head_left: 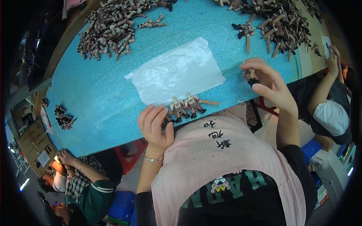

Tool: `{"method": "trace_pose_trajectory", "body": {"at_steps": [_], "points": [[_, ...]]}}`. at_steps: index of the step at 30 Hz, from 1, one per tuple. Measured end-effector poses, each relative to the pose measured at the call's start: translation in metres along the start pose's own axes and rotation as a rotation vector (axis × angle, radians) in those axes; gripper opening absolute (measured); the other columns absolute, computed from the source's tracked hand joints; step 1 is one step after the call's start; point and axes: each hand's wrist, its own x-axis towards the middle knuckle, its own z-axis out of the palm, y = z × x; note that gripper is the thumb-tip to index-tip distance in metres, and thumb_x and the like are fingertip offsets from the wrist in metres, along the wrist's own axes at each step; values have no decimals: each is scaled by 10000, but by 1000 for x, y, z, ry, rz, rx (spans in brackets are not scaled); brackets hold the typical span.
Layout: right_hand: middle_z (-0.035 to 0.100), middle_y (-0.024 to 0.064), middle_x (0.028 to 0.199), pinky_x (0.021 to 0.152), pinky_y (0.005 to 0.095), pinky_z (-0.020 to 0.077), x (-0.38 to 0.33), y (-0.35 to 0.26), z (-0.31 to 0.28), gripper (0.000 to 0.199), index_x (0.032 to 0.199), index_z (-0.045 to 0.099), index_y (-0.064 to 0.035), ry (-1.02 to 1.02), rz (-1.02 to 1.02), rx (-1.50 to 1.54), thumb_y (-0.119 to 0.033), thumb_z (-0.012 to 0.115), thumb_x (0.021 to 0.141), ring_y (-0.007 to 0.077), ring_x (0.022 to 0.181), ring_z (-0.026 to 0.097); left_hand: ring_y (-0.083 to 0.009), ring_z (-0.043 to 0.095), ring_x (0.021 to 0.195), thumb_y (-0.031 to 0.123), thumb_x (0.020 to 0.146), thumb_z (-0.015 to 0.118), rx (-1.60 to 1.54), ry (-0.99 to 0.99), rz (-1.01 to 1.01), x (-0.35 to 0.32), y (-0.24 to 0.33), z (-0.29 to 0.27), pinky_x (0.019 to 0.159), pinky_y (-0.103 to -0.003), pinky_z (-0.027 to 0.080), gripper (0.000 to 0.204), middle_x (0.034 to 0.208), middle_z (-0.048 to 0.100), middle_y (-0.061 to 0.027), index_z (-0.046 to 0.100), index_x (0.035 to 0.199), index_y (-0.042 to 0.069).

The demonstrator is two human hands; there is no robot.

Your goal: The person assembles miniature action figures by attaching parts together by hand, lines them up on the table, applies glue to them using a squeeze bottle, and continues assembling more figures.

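My left hand [154,126] rests at the near edge of the blue table [102,98], fingers curled over a small toy figure that is mostly hidden beneath them. Two more small brown-and-cream toy figures [186,106] lie side by side right of that hand, at the lower edge of a clear plastic bag [177,71] lying flat on the table. My right hand [269,84] is raised at the table's right part, pinching another small toy figure [251,76] between thumb and fingers.
A big heap of toy figures [111,26] lies at the far left, another heap with wooden sticks [277,22] at the far right, a small cluster [64,118] at the left edge. A co-worker's hand [333,60] works at right; other people sit lower left.
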Motion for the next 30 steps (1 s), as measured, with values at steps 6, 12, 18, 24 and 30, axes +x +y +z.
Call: {"method": "trace_pose_trajectory", "body": {"at_steps": [6, 12, 18, 24, 30], "points": [[498, 139, 1278, 1018, 415, 389, -3, 2, 49, 377, 1109, 503, -33, 36, 47, 409, -64, 712, 797, 270, 1210, 507, -353, 492, 1143, 323, 853, 628, 4, -89, 11, 6, 11, -2, 977, -454, 375, 405, 1156, 593, -134, 606, 1123, 22], [557, 131, 1251, 991, 440, 339, 5, 8, 65, 397, 1054, 550, -86, -138, -149, -556, -115, 758, 717, 308, 1231, 471, -288, 456, 1212, 359, 770, 717, 51, -246, 33, 19, 20, -3, 1048, -468, 279, 535, 1239, 566, -69, 593, 1213, 87], [553, 132, 1248, 992, 450, 313, 3, 12, 65, 404, 1087, 571, -88, -59, -257, -610, -142, 750, 730, 309, 1219, 459, -292, 458, 1216, 336, 781, 701, 12, -239, 50, 12, 12, 5, 1057, -468, 272, 516, 1234, 573, -72, 593, 1215, 80], [541, 166, 1192, 916, 415, 423, 32, 7, 16, 306, 1060, 592, -55, 355, -303, -751, -184, 696, 802, 343, 1102, 522, -323, 472, 1171, 323, 877, 571, -61, -28, 48, -6, 2, 4, 992, -473, 354, 367, 1162, 601, -113, 610, 1114, 45], [546, 186, 1099, 857, 413, 464, 70, 7, -1, 319, 1109, 588, -34, 573, -11, -1144, -170, 677, 835, 337, 1038, 536, -326, 496, 1132, 280, 888, 551, -34, -8, 29, -1, 5, 7, 967, -466, 380, 318, 1121, 613, -115, 604, 1092, 41]]}}
